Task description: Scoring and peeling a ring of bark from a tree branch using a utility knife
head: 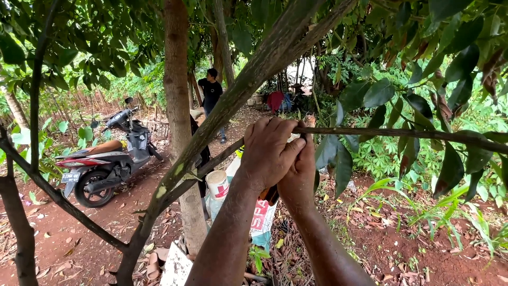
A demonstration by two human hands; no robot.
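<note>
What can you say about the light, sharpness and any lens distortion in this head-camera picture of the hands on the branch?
Head view: soft, even shade under the canopy, no hard shadows; the left hand and right hand on the thin branch are sharp; a gap in the foliage is blown out white; the thick branch shows no clear bending from the lens.

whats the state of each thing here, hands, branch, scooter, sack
left hand: closed around the thin branch
right hand: closed under the branch, touching the left hand
thin branch: roughly level, held
scooter: parked, leaning
white sack: upright behind the arms
</note>
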